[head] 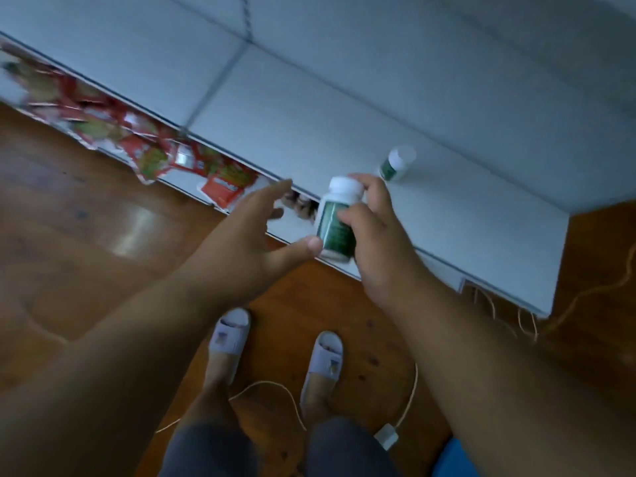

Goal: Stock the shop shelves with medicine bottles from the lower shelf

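My right hand [373,232] grips a white medicine bottle [336,224] with a green label and white cap, held over the front edge of the white shelf [309,132]. My left hand [254,232] is spread open just left of it, thumb tip close to the bottle's lower end. A second bottle [396,163] of the same kind stands on the shelf top, beyond my right hand. The shelf below is mostly hidden under the top board.
Red and green packets [137,146] hang along the shelf's front edge at the left. Below are a wooden floor [86,218], my feet in pale slippers [230,335], and a thin cable [409,397] with a white plug across the floor.
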{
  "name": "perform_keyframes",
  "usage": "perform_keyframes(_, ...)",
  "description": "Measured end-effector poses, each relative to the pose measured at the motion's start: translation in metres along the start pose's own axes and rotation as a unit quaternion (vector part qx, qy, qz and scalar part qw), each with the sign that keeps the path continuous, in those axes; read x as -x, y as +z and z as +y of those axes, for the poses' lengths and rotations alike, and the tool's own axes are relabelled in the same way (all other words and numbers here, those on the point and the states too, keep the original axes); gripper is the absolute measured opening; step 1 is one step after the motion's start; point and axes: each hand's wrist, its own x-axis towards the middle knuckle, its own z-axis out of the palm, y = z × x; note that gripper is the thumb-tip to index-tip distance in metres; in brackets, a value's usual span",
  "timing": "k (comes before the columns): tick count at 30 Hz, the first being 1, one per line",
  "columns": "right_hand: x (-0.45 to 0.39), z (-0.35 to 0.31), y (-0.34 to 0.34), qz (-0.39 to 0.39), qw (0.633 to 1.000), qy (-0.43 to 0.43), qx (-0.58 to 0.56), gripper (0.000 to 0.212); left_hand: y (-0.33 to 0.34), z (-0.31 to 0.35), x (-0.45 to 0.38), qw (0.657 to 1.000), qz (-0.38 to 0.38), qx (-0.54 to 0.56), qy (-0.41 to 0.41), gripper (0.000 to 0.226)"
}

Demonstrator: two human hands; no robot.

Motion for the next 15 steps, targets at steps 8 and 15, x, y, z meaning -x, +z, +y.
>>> perform_keyframes(8, 0.068, -0.216, 0.168, -0.241, 0.962, -0.112, -0.064, 0.03, -0.216, 0.062, 0.143, 0.974, 0.219, 0.06, 0.011, 0.094)
perform_keyframes(15, 0.098, -0.342, 0.305, -0.347, 0.915, -0.196, -0.062, 0.044, -0.376, 0.075, 0.209, 0.945, 0.324, -0.046, 0.001, 0.099)
